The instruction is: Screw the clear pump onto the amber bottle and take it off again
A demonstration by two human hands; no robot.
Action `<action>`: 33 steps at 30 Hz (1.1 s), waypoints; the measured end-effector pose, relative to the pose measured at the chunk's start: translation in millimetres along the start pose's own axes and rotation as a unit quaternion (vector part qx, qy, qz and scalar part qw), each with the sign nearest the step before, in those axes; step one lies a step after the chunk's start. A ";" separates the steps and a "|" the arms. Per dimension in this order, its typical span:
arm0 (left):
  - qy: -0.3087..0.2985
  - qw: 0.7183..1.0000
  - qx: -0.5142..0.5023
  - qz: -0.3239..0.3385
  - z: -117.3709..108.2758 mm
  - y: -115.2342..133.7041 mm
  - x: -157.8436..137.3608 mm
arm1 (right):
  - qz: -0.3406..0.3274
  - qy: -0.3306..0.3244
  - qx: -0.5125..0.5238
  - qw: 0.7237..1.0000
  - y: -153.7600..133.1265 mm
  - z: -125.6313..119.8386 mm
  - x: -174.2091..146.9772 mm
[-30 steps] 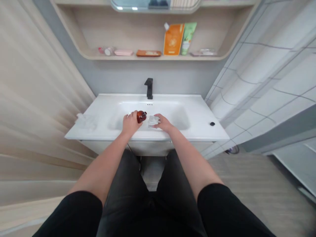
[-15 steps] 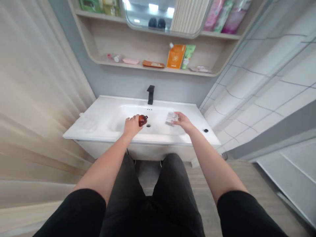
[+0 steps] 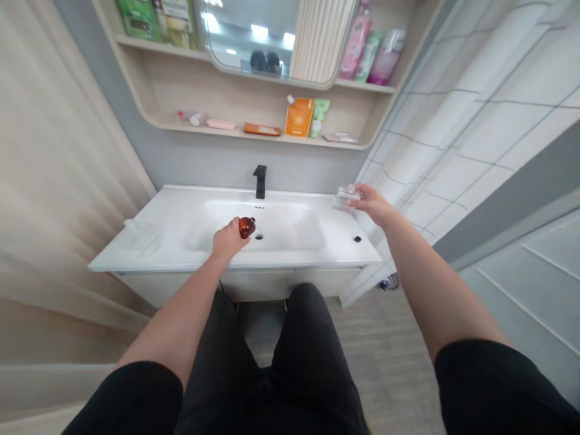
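Observation:
In the head view, my left hand [image 3: 228, 240] is wrapped round a small brown bottle [image 3: 247, 227], whose uncapped-looking neck points right over the sink basin [image 3: 290, 226]. My right hand [image 3: 370, 202] grips a clear transparent container [image 3: 347, 198] by its right side, at the back right corner of the counter. Its exact kind is too blurred to name. A small black cap [image 3: 357, 239] lies on the counter, in front of my right hand. The drain [image 3: 259, 237] shows just right of the bottle.
A black faucet [image 3: 260, 181] stands behind the basin. Crumpled clear plastic [image 3: 142, 235] lies on the counter's left end. Above, a wall shelf [image 3: 181, 124] holds an orange pouch [image 3: 299, 118], a green tube [image 3: 319, 118] and a mirror [image 3: 258, 42]. A curtain [image 3: 58, 151] hangs at left, a tiled wall [image 3: 453, 121] at right.
My right hand has carried the clear container from over the basin to the counter's back right corner. The left hand keeps the brown bottle over the basin. The view has turned right.

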State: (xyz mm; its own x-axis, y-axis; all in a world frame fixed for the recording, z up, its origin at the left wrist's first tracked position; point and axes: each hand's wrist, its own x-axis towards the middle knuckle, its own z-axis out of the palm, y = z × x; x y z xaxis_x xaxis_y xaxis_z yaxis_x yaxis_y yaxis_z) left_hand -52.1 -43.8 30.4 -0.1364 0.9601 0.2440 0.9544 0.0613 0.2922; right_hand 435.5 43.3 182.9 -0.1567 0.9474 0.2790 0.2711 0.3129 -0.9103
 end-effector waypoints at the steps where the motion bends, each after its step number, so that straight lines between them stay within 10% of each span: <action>1: -0.003 1.000 -0.001 -0.001 -0.5 0.2 -0.3 | 0.002 0.003 -0.003 1.000 -0.6 -0.4 -1.3; 14: 0.019 1.000 -0.018 0.009 1.9 -0.3 1.2 | 0.019 -0.034 0.036 0.999 29.7 47.8 -9.2; 33: 0.036 0.997 -0.047 0.053 10.2 -4.8 4.3 | 0.073 -0.132 0.072 0.986 97.9 220.8 -6.8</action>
State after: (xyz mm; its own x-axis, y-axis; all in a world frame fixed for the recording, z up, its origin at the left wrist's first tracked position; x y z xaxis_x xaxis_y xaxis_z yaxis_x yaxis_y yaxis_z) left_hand -54.6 -37.2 20.7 -0.0574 0.9378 0.3423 0.9360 -0.0687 0.3452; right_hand 253.4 52.6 24.3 -0.3734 0.9251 0.0688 0.1747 0.1430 -0.9742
